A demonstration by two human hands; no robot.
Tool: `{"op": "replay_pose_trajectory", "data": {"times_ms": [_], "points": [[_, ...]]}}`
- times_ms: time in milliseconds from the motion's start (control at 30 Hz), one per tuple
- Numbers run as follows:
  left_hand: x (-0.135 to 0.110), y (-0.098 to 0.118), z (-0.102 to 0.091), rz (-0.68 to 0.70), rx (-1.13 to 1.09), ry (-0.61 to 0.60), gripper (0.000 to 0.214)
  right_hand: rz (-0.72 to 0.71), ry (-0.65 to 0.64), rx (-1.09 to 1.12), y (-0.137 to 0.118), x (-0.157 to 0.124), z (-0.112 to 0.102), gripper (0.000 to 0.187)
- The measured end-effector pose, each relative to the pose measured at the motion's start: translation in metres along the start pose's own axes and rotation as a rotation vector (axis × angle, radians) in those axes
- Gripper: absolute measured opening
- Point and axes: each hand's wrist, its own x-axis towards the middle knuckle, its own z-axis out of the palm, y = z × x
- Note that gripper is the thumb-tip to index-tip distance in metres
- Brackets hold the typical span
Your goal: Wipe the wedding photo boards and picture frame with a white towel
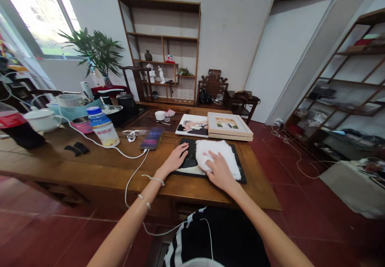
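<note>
A dark, flat picture panel (pixel 189 159) with a pale streak along its lower part lies near the table's front edge. My left hand (pixel 176 158) rests on its left side, fingers stretched out and holding nothing. A fluffy white cloth (pixel 224 154) covers much of the panel's right half. My right hand (pixel 221 170) presses down on this cloth, its fingers bent into the pile. Just behind the panel are a white-bordered photo print (pixel 191 126) and a pale framed picture (pixel 230 123) in a stack.
On the wooden table (pixel 144 168), a phone (pixel 152 138) with a white cable lies left of my hands. Farther left stand a blue-capped bottle (pixel 102 126), a white mug (pixel 43 119) and a tilted cola bottle (pixel 21 128). A black pot (pixel 124 103) sits behind them.
</note>
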Motion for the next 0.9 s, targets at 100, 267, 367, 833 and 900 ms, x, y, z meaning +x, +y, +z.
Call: {"op": "replay_pose_trajectory", "data": {"times_ms": [100, 267, 367, 833, 900], "points": [[0.000, 0.002, -0.001, -0.010, 0.003, -0.002, 0.038, -0.086, 0.002, 0.065, -0.020, -0.033, -0.007, 0.022], [-0.001, 0.004, -0.002, 0.004, 0.009, -0.002, 0.038, -0.100, -0.027, 0.080, -0.011, -0.041, -0.015, 0.022], [-0.001, 0.003, -0.002, 0.011, 0.002, 0.002, 0.038, -0.038, -0.041, 0.036, 0.012, -0.015, -0.012, 0.023], [-0.001, 0.001, -0.001, -0.011, -0.027, 0.013, 0.036, -0.054, -0.006, 0.017, -0.013, 0.011, 0.007, 0.027], [0.000, 0.002, -0.002, -0.010, -0.025, 0.009, 0.036, -0.111, -0.031, 0.050, -0.023, -0.010, -0.002, 0.027]]}}
